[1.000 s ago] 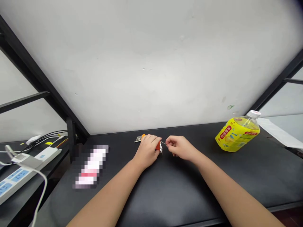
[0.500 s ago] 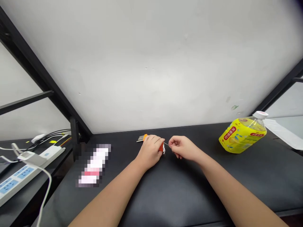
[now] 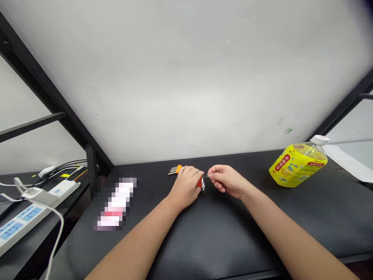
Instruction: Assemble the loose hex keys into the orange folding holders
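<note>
My left hand (image 3: pixel 186 186) is closed over an orange hex key holder (image 3: pixel 178 168) on the black table. Several thin metal hex keys stick out of it on the left, and short bent ends show on the right beside my fingers. Most of the holder is hidden under the palm. Just to the right, my right hand (image 3: pixel 229 181) pinches one thin hex key (image 3: pixel 205 176) between thumb and forefinger. That key reaches to the holder's right end; whether it sits in a slot there I cannot tell.
A yellow-labelled drink bottle (image 3: pixel 298 163) with a white cap stands to the right. On the left lies a blurred-out oblong (image 3: pixel 118 202). Farther left are a white power strip (image 3: pixel 32 214) and cables. A pale wall (image 3: pixel 189 97) rises behind the black table (image 3: pixel 189 241).
My right hand has shifted slightly, its lower fingers a little more spread, still pinching the hex key. My left hand stays on the holder.
</note>
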The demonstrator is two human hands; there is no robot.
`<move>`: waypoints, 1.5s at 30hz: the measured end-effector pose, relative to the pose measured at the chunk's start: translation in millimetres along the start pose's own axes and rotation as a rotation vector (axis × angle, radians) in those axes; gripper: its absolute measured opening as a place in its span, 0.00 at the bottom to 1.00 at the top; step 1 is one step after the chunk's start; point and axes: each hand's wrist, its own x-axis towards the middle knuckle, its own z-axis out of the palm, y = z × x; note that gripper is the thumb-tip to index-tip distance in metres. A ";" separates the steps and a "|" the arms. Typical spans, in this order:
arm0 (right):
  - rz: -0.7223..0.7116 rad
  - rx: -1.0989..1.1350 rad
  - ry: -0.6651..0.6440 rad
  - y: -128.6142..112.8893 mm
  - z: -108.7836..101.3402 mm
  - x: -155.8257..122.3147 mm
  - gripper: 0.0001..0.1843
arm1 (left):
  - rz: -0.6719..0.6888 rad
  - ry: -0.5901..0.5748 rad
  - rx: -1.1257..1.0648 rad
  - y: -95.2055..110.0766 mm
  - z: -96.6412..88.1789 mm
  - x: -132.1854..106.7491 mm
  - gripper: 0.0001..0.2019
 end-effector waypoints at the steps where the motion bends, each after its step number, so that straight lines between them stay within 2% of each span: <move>1: 0.007 0.069 -0.015 3.3 2.0 2.3 0.15 | -0.008 -0.003 -0.014 1.0 0.4 0.2 0.21; 4: -0.002 0.198 -0.018 14.6 10.4 9.4 0.21 | -0.037 -0.001 -0.042 3.0 1.1 0.4 0.17; 7: -0.039 0.221 0.015 21.8 17.4 12.8 0.24 | -0.065 0.018 -0.068 3.2 0.0 0.7 0.15; 14: -0.059 0.207 -0.102 18.9 16.5 9.3 0.20 | -0.081 0.039 -0.110 2.5 -3.6 1.2 0.15; 18: -0.085 0.148 -0.077 21.5 16.8 11.2 0.21 | -0.072 0.039 -0.093 2.8 -2.4 0.5 0.14; 22: -0.094 -0.020 -0.015 26.7 17.4 15.0 0.24 | -0.057 0.062 -0.075 2.2 -1.4 -0.2 0.18; 25: -0.095 -0.077 -0.018 26.4 17.7 15.5 0.24 | -0.048 0.069 -0.076 1.0 -1.3 -0.5 0.20; 30: -0.097 -0.106 -0.077 20.0 14.2 9.3 0.21 | -0.073 0.057 -0.121 -3.7 0.3 -1.6 0.21; 36: -0.058 -0.197 -0.179 21.5 5.0 5.3 0.18 | -0.185 0.012 -0.135 -12.4 4.7 -4.2 0.23; 40: -0.039 -0.192 -0.131 25.2 9.5 7.6 0.14 | -0.219 -0.039 -0.117 -15.5 8.8 -4.2 0.27; 45: -0.009 -0.250 -0.047 31.6 12.8 11.2 0.12 | -0.282 -0.116 -0.165 -17.1 13.4 -3.8 0.38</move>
